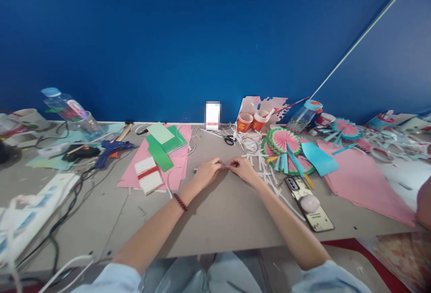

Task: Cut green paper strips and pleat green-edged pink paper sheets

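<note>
Now my left fingers (216, 164) and right fingers (237, 163) nearly meet over the desk (224, 221), curled inward; whether they pinch something, I cannot tell. Such close handling probably needs steadiness.

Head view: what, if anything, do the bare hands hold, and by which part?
Cannot tell: the bare left hand and bare right hand nearly meet, but anything pinched is too small to identify.

Holds left hand (208, 171) and right hand (244, 170) close together at the table (222, 228), almost fingertip to fingertip. Has green paper (161, 156) and a glue gun (110, 150) leftward, scissors (230, 139) ahead, a paper fan (285, 141) and phone (317, 220) rightward.
</note>
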The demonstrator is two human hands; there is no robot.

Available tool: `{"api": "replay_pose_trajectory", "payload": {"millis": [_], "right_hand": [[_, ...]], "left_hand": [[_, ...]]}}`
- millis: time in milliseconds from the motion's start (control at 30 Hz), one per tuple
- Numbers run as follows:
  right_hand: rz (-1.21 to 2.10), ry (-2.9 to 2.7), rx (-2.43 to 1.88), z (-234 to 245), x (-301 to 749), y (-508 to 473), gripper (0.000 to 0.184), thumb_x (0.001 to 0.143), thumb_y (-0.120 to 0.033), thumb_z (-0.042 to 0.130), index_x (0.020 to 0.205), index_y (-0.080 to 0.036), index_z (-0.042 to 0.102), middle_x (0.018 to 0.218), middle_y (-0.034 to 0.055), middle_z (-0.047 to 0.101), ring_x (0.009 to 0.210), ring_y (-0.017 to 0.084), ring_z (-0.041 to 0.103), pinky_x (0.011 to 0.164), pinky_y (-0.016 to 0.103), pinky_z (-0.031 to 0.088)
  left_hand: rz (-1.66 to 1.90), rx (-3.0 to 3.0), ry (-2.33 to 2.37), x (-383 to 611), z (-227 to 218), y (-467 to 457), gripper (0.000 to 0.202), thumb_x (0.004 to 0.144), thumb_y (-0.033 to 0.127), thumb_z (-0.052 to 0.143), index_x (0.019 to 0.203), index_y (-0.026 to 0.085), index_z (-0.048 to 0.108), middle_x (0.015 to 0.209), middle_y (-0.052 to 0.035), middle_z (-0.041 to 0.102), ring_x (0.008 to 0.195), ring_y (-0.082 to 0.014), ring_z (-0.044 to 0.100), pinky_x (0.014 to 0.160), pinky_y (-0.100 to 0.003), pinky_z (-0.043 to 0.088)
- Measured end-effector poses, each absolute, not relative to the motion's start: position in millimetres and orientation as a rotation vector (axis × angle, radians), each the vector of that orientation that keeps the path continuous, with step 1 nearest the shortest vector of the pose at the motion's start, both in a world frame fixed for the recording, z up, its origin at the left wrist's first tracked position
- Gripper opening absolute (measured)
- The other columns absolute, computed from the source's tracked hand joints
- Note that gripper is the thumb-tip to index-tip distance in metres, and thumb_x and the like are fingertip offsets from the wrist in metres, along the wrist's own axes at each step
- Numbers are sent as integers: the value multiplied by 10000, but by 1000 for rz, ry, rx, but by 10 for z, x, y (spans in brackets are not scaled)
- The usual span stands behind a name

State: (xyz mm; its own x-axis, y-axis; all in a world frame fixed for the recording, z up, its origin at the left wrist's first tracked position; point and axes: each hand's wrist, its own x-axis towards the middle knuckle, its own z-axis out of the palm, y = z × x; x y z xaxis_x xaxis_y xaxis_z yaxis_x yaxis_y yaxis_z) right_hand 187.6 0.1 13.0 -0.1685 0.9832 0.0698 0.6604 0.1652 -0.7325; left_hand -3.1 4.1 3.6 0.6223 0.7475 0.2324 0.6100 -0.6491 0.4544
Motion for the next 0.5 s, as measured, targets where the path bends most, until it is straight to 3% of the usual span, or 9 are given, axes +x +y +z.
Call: {"api": "replay_pose_trajectory", "payload": {"millis": [167,333,500], "right_hand": [[779,-1863,-1528,117,1876,-3,79,724,-224,632,684,-161,657,662,22,638,642,142,565,639,244,423],[791,-1814,-1519,66,1899,-7,127,765,-204,540,789,-164,658,688,16,642,644,140,568,642,251,434],[732,-1834,-1493,36,1875,-17,92,741,-243,607,766,-160,640,693,19,630,628,137,563,625,250,444]], "left_hand": [[506,2641,1088,-36,41,25,315,919,126,419,1064,231,678,951,-49,601,894,-174,566,787,-261,417],[522,2597,1066,-40,57,18,323,920,133,405,1060,234,678,941,-53,593,905,-181,549,808,-271,417],[527,2559,1060,-41,81,24,344,902,112,393,1041,228,685,953,-53,607,898,-180,554,812,-276,421]]}}
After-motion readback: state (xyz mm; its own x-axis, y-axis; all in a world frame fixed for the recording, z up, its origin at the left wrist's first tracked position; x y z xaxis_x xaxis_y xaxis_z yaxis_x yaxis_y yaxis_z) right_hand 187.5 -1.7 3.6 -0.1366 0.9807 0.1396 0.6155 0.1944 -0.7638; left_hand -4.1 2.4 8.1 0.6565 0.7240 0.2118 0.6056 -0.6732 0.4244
